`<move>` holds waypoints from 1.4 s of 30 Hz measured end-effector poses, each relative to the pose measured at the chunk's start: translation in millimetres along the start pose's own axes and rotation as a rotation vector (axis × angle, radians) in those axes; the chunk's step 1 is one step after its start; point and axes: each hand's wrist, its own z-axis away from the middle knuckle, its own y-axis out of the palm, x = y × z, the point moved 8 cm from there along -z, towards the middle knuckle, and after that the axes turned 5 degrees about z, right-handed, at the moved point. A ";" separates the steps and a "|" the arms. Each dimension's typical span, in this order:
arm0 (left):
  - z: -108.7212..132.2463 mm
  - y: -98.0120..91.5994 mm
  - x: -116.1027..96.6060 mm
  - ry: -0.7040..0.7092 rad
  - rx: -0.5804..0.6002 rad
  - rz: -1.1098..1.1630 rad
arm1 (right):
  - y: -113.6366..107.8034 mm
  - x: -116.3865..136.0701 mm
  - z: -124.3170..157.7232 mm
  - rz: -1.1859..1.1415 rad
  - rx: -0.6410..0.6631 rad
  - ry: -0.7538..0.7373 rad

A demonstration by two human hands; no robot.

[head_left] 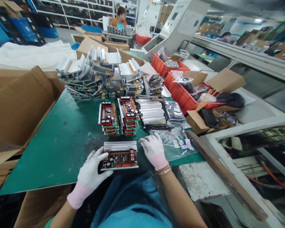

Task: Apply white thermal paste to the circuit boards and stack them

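A circuit board [120, 159] with a silver heatsink [120, 145] along its far side lies at the front edge of the green table. My left hand [92, 167], in a white glove, holds the board's left end, thumb at the near corner and fingers on top. Right of the board, my gloved right hand [154, 148] rests over the table with its fingers bent; whether something small is in them cannot be made out. Two stacks of boards, left [108, 118] and right [129, 115], stand behind. Beside them lie silver metal strips [150, 111].
Heatsink profiles [102, 76] are piled at the back of the table [68, 126]. Clear plastic bags [175, 145] lie at the right. Red crates [180, 91] stand beyond. An open cardboard box [21, 104] flanks the left edge. A person [118, 21] sits far back.
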 end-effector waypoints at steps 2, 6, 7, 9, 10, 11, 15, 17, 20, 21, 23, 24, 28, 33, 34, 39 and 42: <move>1.2 1.3 2.5 -0.042 0.016 0.003 | -0.9 -3.6 2.5 -0.030 -0.048 0.011; 1.2 -0.2 -1.6 -0.035 0.028 0.039 | 8.3 6.6 24.2 -0.109 -0.040 0.034; 0.4 -1.1 -3.7 -0.020 0.028 0.050 | 10.6 12.3 29.6 -0.122 -0.033 0.022; -2.0 -2.1 -7.1 -0.003 0.028 0.064 | 13.0 22.9 37.1 -0.120 -0.035 -0.011; -3.2 -2.1 -8.3 -0.001 0.031 0.068 | 13.7 26.8 39.1 -0.113 -0.039 -0.029; -4.1 -1.9 -9.6 0.001 0.037 0.072 | 14.3 29.1 40.2 -0.108 -0.041 -0.042; 1.2 -11.8 -16.9 0.035 0.026 0.113 | 14.4 20.6 44.6 -0.204 -0.073 -0.025; 12.6 -28.6 -13.5 -0.027 -0.013 0.143 | 10.6 7.3 50.8 -0.299 -0.150 0.055; 41.6 -52.7 3.9 -0.275 0.052 0.208 | 5.6 -11.4 64.2 -0.378 -0.271 0.197; 54.0 -56.1 8.7 -0.348 0.134 0.229 | 4.8 -14.2 67.9 -0.379 -0.290 0.220; 82.9 -52.7 14.2 -0.440 0.390 0.240 | 4.4 -15.1 72.7 -0.356 -0.294 0.223; 99.9 -47.3 16.4 -0.469 0.532 0.224 | 4.5 -14.0 73.9 -0.338 -0.287 0.211; 166.3 -13.5 28.9 -0.596 0.868 0.158 | 4.0 -9.4 75.5 -0.291 -0.284 0.144; 200.8 43.8 27.7 -0.634 0.929 0.218 | 4.8 -10.0 74.8 -0.273 -0.273 0.144; 202.0 50.3 28.1 -0.628 0.929 0.223 | 4.7 -9.7 74.7 -0.272 -0.270 0.140; 217.4 38.1 57.2 -0.696 0.955 0.193 | 3.6 -6.8 75.0 -0.255 -0.264 0.098; 240.8 5.4 86.0 -0.831 0.954 0.158 | 1.8 -4.4 75.8 -0.228 -0.277 0.076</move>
